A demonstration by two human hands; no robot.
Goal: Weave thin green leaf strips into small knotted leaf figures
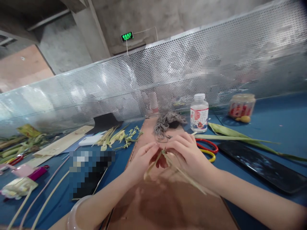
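Observation:
My left hand point(143, 158) and my right hand point(188, 152) meet over a brown board point(153, 204). Their bent fingers pinch a small bundle of pale green leaf strips point(185, 176) from either side. The strips come together in a small knot between the fingertips, and loose ends hang down to the left and right. Part of the bundle is hidden behind the fingers. Just past my hands lies a tangled heap of grey cord point(165, 125). Red and yellow loops point(208, 145), like scissor handles, show beside my right hand.
On the right are a white bottle point(199, 113), a lidded jar point(242, 107), a long green leaf point(240, 139) and a black phone point(263, 167). Leaf pieces point(117, 135), another dark phone point(96, 175) and cables point(51, 193) lie left. A perforated metal screen point(120, 86) stands behind.

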